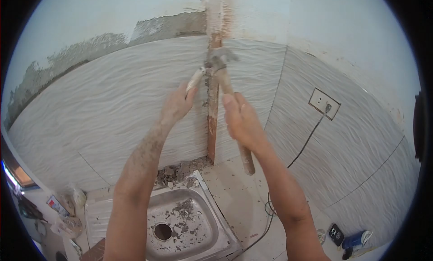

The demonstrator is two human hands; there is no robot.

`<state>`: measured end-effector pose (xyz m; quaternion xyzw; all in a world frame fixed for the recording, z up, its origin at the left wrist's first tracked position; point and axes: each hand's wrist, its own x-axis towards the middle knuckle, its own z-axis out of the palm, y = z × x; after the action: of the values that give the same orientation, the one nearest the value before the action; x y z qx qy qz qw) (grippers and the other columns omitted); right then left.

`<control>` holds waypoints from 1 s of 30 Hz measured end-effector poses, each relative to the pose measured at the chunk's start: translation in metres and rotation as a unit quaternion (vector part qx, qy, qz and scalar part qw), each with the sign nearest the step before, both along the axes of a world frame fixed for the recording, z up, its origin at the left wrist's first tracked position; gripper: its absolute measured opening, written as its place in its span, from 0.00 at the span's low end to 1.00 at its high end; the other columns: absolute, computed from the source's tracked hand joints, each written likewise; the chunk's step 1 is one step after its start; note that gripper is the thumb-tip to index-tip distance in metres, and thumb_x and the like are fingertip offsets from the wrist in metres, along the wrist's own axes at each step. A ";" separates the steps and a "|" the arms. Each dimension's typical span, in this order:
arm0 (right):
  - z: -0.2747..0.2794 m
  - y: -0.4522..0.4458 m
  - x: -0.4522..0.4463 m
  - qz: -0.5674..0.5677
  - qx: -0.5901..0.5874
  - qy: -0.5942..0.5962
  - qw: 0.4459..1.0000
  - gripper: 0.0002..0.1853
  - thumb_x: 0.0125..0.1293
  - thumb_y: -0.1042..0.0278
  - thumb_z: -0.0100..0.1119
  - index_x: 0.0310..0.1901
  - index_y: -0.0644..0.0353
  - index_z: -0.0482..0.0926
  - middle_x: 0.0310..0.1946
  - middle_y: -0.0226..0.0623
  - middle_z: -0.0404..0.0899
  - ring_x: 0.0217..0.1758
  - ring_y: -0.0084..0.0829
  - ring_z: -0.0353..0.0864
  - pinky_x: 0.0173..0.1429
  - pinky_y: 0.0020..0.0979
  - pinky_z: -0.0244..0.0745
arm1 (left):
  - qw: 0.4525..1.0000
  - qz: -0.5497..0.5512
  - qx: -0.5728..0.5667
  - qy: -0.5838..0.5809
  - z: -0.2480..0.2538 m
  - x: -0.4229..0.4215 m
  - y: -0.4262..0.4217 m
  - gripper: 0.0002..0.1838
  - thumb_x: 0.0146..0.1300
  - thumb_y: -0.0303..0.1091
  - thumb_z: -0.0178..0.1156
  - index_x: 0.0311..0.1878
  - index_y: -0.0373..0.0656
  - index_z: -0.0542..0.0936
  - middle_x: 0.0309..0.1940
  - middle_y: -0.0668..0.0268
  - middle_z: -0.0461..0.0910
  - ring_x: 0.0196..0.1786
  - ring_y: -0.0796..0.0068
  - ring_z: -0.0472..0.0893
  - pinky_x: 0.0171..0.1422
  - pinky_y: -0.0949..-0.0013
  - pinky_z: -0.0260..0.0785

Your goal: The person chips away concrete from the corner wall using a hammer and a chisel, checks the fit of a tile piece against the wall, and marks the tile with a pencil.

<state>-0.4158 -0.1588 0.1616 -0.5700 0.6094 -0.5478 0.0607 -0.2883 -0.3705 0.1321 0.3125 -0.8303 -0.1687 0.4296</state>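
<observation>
- The grip of the right hand (243, 118) is closed round the handle of a hammer (225, 81), its head raised near the wall corner.
- The grip of the left hand (178, 103) is wrapped round a pale chisel-like tool (195, 80), angled up towards the bare strip (212, 130) between the tiled walls.
- The hammer head is blurred and sits just beside the upper end of the tool; whether they touch, I cannot tell.
- A glancing blow could slide off the tool and land on the left hand, since its fingers sit close below the hammer head.
- A blow off line, or a tool tipped sideways, could crack the wavy tiles (135, 94), whose edges run along the strip.
- Chips could fly towards the arms or face, as both hands work high and bare.
- Rubble (173, 173) lies behind the sink (225, 236), and crumbs are scattered in its basin; more could wash or roll into the open drain hole (163, 232) and clog it.
- A cord (303, 149) hangs from the wall socket (318, 98) and runs down to the surface (230, 184) near the right arm; a wide swing could snag it.
</observation>
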 end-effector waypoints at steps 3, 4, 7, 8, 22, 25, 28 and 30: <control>0.014 0.008 0.004 0.028 0.032 -0.088 0.995 0.27 0.80 0.43 0.45 0.46 0.67 0.73 0.23 0.42 0.75 0.20 0.39 0.75 0.28 0.42 0.73 | 0.993 0.004 -0.018 -0.114 0.035 0.014 0.006 0.25 0.78 0.53 0.49 0.59 0.40 0.75 0.41 0.43 0.84 0.47 0.38 0.83 0.51 0.41 0.72; 0.019 0.011 0.007 0.032 0.048 -0.138 0.989 0.28 0.81 0.42 0.44 0.45 0.66 0.73 0.20 0.35 0.71 0.17 0.30 0.72 0.22 0.36 0.69 | 0.984 0.012 -0.019 -0.174 0.042 0.016 0.006 0.26 0.78 0.54 0.48 0.61 0.40 0.75 0.44 0.44 0.84 0.50 0.40 0.83 0.54 0.43 0.72; 0.014 0.008 0.009 0.035 0.048 -0.163 0.985 0.27 0.81 0.41 0.43 0.43 0.63 0.72 0.20 0.27 0.66 0.14 0.19 0.66 0.17 0.28 0.60 | 0.975 -0.002 -0.067 -0.212 0.044 0.016 -0.003 0.26 0.78 0.55 0.48 0.62 0.41 0.76 0.46 0.47 0.84 0.53 0.43 0.82 0.57 0.44 0.72; 0.013 0.008 0.010 0.033 0.050 -0.161 0.985 0.27 0.81 0.41 0.43 0.43 0.63 0.72 0.20 0.27 0.66 0.14 0.19 0.66 0.17 0.28 0.60 | 0.975 -0.003 -0.066 -0.211 0.045 0.015 -0.005 0.26 0.78 0.55 0.48 0.62 0.41 0.76 0.46 0.47 0.84 0.53 0.43 0.82 0.57 0.44 0.72; -0.012 -0.015 0.018 0.015 0.039 -0.133 0.990 0.25 0.82 0.44 0.41 0.43 0.62 0.70 0.20 0.28 0.67 0.15 0.21 0.67 0.19 0.28 0.63 | 0.963 0.027 -0.145 -0.227 0.031 0.015 -0.002 0.19 0.78 0.50 0.52 0.57 0.43 0.72 0.38 0.51 0.85 0.46 0.45 0.85 0.49 0.43 0.76; -0.021 -0.014 0.023 0.017 -0.053 -0.089 0.994 0.25 0.82 0.44 0.41 0.42 0.62 0.70 0.21 0.28 0.67 0.15 0.21 0.67 0.18 0.28 0.63 | 0.965 0.031 -0.110 -0.235 0.027 0.014 0.001 0.20 0.78 0.50 0.51 0.58 0.43 0.71 0.37 0.51 0.85 0.44 0.45 0.85 0.48 0.43 0.76; -0.039 -0.036 0.005 -0.030 -0.043 -0.005 0.999 0.27 0.81 0.45 0.43 0.42 0.67 0.73 0.23 0.40 0.75 0.20 0.32 0.75 0.25 0.35 0.70 | 0.973 0.028 -0.080 -0.214 0.021 0.012 0.005 0.19 0.79 0.50 0.50 0.58 0.43 0.71 0.37 0.50 0.85 0.45 0.45 0.85 0.49 0.43 0.76; -0.031 -0.030 0.006 -0.034 0.008 -0.054 0.998 0.28 0.81 0.44 0.43 0.42 0.67 0.74 0.23 0.41 0.75 0.20 0.33 0.76 0.26 0.37 0.70 | 0.978 0.015 -0.077 -0.192 0.009 0.008 -0.001 0.20 0.79 0.51 0.49 0.56 0.43 0.70 0.36 0.48 0.84 0.45 0.42 0.84 0.49 0.42 0.75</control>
<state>-0.4095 -0.1891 0.1310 -0.5175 0.6288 -0.5749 0.0794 -0.2806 -0.3717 0.1411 0.3176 -0.9029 -0.0343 0.2877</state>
